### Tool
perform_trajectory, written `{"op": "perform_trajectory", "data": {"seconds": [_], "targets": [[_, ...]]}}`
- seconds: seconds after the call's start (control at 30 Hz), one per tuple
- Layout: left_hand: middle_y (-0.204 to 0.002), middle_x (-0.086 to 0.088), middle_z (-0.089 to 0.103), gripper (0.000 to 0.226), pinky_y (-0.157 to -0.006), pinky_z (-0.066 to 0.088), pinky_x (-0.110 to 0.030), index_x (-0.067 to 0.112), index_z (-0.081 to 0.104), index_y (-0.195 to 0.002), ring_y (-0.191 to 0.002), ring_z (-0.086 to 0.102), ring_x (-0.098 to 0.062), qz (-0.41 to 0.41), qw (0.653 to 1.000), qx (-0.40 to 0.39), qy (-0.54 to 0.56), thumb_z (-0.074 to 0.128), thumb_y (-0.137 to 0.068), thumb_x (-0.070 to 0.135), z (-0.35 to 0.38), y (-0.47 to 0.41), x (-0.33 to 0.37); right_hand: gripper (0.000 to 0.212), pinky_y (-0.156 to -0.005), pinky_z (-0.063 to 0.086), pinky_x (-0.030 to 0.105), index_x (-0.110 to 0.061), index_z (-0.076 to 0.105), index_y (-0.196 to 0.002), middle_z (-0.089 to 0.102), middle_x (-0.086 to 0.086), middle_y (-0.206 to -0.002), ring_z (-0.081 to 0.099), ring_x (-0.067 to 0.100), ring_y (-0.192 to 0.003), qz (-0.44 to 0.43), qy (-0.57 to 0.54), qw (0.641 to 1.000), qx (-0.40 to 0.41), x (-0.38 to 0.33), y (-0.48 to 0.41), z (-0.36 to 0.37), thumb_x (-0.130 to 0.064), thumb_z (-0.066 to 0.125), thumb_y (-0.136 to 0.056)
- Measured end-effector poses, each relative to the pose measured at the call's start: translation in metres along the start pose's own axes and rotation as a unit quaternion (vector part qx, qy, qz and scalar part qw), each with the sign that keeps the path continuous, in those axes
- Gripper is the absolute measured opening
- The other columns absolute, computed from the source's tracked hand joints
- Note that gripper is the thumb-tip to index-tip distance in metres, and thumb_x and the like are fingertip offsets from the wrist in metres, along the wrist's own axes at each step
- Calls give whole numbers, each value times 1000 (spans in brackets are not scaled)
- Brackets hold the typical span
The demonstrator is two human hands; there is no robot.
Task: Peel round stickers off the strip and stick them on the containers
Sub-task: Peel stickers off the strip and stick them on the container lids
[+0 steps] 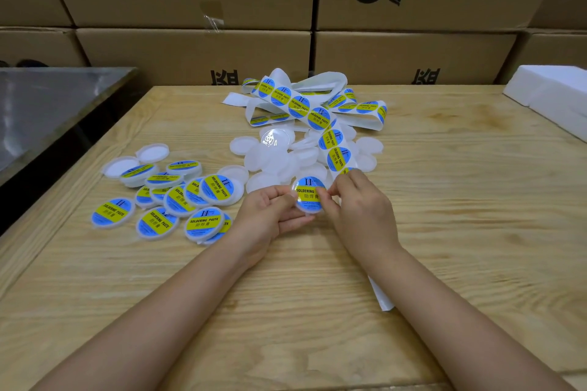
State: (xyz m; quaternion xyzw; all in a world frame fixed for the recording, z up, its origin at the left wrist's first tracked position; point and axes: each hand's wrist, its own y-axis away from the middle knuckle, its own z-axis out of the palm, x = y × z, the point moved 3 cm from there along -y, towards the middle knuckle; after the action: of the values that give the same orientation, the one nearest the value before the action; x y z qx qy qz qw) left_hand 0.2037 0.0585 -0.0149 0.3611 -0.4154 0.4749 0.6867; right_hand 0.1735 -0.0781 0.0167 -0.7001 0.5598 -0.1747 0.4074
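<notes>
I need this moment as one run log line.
step: sticker on container | left hand: holds container | right hand: pinches container edge | strip: runs under right hand | labelled containers: table, left

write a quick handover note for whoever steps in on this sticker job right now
Left hand holds a container with its sticker on; right hand pinches its right edge.
Strip trails from its far heap to the right hand, many stickers on it.
Done: labelled containers heaped at left.
Left: plain containers in the middle need stickers.
</notes>
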Motion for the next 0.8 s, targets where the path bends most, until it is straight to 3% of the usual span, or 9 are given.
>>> {"op": "perform_trajectory", "data": {"seconds": [0.07,0.17,0.27,0.33,0.43,0.5,0.63,0.8], "targets": [[-81,-13,73,13,-65,58,-26,1,59,-92,-75,72,-22,0,1000,-2,2,48,-95,6,0,0,0,26,-40,43,29,0,60,-63,56,18,-66,54,30,-45,-21,8,1000,15,2,-2,-1,-13,81,-68],[-80,-13,73,12,-65,58,-27,1,58,-90,-73,72,-22,-1,1000,-2,4,48,-94,5,-1,1,1,37,-44,43,32,2,60,-80,55,19,-77,54,31,-52,34,-17,999,18,12,-3,-1,-22,84,-67],[-83,-13,73,11,-66,58,-27,0,57,-94,-75,71,-22,-3,1000,-14,7,48,-94,5,-1,1,1,42,-59,51,37,0,60,-110,60,13,-87,59,28,-65,84,-126,988,-32,14,2,7,-20,76,-76],[-86,-14,72,12,-68,57,-27,-2,56,-98,-78,71,-21,-3,999,-32,5,46,-94,5,0,2,1,43,-69,51,33,-8,61,-116,66,5,-86,60,19,-68,128,-215,964,-89,13,7,16,-23,74,-79],[-88,-13,72,15,-70,57,-27,-3,55,-102,-82,71,-20,-2,998,-59,-1,43,-95,3,1,4,2,41,-62,46,18,-15,64,-109,64,-7,-73,55,7,-61,187,-292,933,-95,16,11,25,-32,78,-74],[-89,-13,72,17,-70,57,-28,-4,56,-103,-83,71,-21,-7,998,-69,-2,42,-95,3,1,4,3,32,-58,41,11,-16,66,-102,59,-11,-63,53,4,-58,192,-300,932,-62,18,11,26,-36,71,-77],[-91,-12,72,20,-71,57,-29,-2,58,-104,-85,71,-23,-16,996,-92,-1,42,-95,3,3,6,4,15,-58,40,11,-17,66,-84,63,-12,-66,54,-3,-59,184,-309,933,-10,21,11,28,-27,56,-88],[-87,-13,72,15,-71,58,-30,-1,58,-99,-83,71,-23,-9,995,-96,-2,46,-91,4,3,6,2,13,-53,38,11,-32,54,-73,62,-12,-60,55,2,-55,215,-311,925,-16,21,13,29,-32,56,-86]]}}
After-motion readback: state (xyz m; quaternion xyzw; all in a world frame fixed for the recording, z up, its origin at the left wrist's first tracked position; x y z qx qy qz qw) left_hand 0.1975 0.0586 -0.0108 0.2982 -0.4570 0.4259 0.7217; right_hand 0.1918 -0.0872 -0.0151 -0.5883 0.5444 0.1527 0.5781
